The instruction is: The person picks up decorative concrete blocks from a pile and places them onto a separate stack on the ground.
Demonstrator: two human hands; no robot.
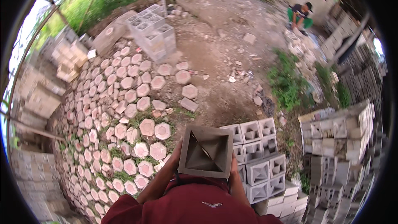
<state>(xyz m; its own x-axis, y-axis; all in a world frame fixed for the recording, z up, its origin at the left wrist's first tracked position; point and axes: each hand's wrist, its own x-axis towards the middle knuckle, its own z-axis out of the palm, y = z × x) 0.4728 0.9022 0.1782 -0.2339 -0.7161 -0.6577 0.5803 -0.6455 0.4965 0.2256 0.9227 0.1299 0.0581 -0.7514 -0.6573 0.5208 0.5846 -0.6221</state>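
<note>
A square grey concrete vent block (197, 157) is held up close against my front. Its recessed face slopes inward to a narrow diagonal slit. My left hand (178, 151) grips its left side, and my right hand (234, 166) grips the right side. The fingers of both hands are mostly hidden by the block. Just right of my right hand stands a stack of lighter grey vent blocks (258, 172) with the same recessed square faces.
Hexagonal pavers (147, 127) cover the ground to the left, with grass between them. Ahead stands a stack of hollow blocks (154, 43). More blocks (338, 130) are piled at the right. A person (299, 16) crouches at the far right. Weeds (288, 81) and rubble lie between.
</note>
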